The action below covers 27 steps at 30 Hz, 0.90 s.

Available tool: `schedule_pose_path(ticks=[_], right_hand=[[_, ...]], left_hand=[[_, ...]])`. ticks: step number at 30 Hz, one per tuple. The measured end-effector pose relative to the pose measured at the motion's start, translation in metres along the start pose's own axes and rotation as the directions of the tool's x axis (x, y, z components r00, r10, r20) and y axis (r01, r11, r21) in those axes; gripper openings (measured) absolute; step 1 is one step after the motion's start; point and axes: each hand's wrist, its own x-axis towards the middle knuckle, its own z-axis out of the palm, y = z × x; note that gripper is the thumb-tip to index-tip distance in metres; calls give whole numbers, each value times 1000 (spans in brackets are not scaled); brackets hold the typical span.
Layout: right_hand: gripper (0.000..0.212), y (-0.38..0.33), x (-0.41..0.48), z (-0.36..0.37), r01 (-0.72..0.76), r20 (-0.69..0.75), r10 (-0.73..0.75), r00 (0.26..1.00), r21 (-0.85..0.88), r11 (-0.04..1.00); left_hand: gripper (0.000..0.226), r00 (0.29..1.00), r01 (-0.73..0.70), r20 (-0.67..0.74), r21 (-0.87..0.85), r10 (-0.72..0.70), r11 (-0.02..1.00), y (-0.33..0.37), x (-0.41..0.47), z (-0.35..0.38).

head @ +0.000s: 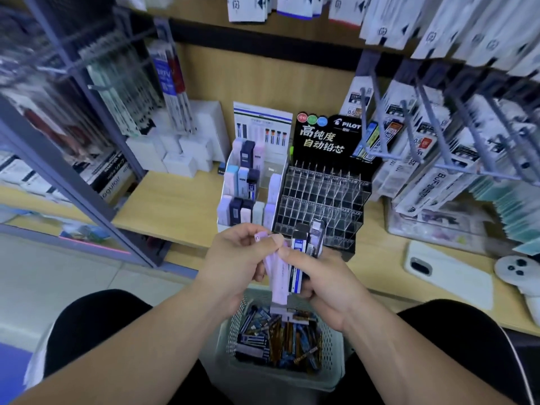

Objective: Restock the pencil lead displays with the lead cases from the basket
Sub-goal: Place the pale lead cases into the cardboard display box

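Head view, the only one we've got: both grips are up in front of us, right above the basket (336, 343) down between our legs, which is loaded with loose cases (277, 337) in dark blue and amber. The left grip (242, 258) is pinched on the top end of a lilac lead case (276, 276), thumb on its face. The right grip (324, 279) is curled round a small bundle of cases (304, 252), a navy and white one in front and a clear one behind, and its thumb touches the lilac one too. So neither grip is apart, both are clamped on stock.

Looks to us like we're sorting the lilac one out of the bundle. To do it right we'd slide it out lengthwise, keep the right grip snug so nothing drops, and check the label before choosing a slot. The white display (263, 124) on the surface (175, 200) just beyond the grips holds pastel and navy cases with gaps, probably the match; the clear Pilot rack (321, 194) touching its right side looks nearly bare
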Motion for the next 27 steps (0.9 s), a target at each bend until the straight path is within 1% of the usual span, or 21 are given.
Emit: schedule_pose_path(ticks=[1, 3, 5, 7, 8, 9, 10, 12, 14, 16, 17, 19, 21, 24, 27], right_hand=[[4, -2, 1, 1, 3, 5, -3, 1000, 24, 1000], [10, -5, 6, 2, 22, 8, -23, 1000, 73, 997], [9, -8, 12, 3, 19, -16, -17, 1000, 111, 994], [15, -6, 21, 3, 24, -53, -17, 998, 128, 991], [18, -6, 23, 4, 22, -69, -14, 998, 116, 993], [16, -6, 25, 6, 18, -87, -10, 996, 100, 995], [11, -5, 29, 6, 18, -104, -8, 995, 94, 995], [3, -5, 35, 3, 27, -157, -11, 988, 96, 995], [4, -3, 40, -4, 41, -212, -14, 977, 125, 991], [5, -3, 41, -11, 42, -246, -6, 969, 140, 989], [4, -4, 41, -14, 38, -257, 1, 966, 143, 989], [9, -2, 41, -21, 45, -262, 0, 965, 164, 986], [3, 0, 43, -26, 46, -272, 2, 962, 171, 984], [12, 4, 46, -31, 66, -263, -17, 965, 179, 982], [5, 8, 47, -33, 79, -243, -39, 969, 158, 984]], left_hand=[[19, 1000, -9, 21, 4, 9, 1000, 2, 1, -2], [16, 998, -11, 69, 7, 10, 1000, 4, 4, -5], [14, 992, -3, 127, -29, 7, 1000, 5, 5, -9], [19, 982, 7, 189, -77, 7, 997, 4, 6, -13], [21, 980, 8, 199, -86, 10, 996, 3, 7, -14], [22, 983, 4, 185, -86, 12, 996, 3, 8, -15], [20, 990, -5, 140, -78, 16, 997, 3, 11, -17], [14, 999, -49, -9, -7, 49, 999, 8, 22, -23], [12, 984, -121, -117, 121, 135, 985, 19, 37, -33], [12, 961, -196, -152, 207, 229, 958, 38, 54, -41], [11, 951, -238, -140, 243, 277, 941, 49, 62, -42], [12, 928, -324, -67, 340, 366, 883, 70, 77, -40], [14, 907, -386, 12, 424, 421, 819, 87, 93, -35], [18, 888, -426, 77, 507, 452, 749, 97, 115, -26], [15, 883, -445, 161, 588, 441, 675, 94, 129, -18]])
